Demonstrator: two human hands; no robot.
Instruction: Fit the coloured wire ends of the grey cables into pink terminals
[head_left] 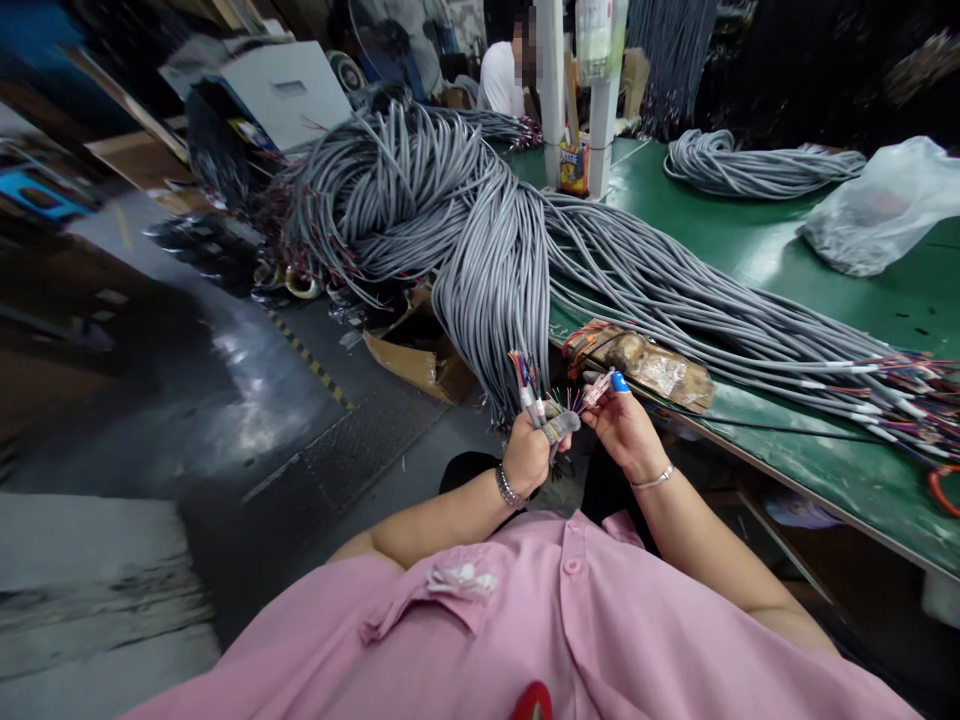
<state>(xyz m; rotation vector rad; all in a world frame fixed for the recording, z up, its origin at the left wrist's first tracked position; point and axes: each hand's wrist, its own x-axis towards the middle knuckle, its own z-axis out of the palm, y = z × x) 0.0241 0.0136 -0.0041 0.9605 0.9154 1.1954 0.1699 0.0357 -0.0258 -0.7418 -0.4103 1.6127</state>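
My left hand (527, 453) is closed around grey multi-core cables (531, 404), whose stripped ends stick up above the fist. A grey cover with a yellow line wraps one of its fingers. Fine coloured wires (571, 401) fan out between the two hands. My right hand (626, 430) pinches at these wires; a blue wrap (619, 382) sits on one fingertip, and a pale, marked wrap shows beside it. What lies exactly between the right fingertips is too small to make out. Behind the hands, a thick bundle of grey cables (499, 270) hangs over the table edge.
More cables (720, 305) stretch across the green table (757, 235) to the right. A taped brown block (652, 365) lies at its near edge. A plastic bag (885, 205) and a coiled cable bundle (757, 165) lie farther back. A cardboard box (420, 350) stands below. One person sits beyond.
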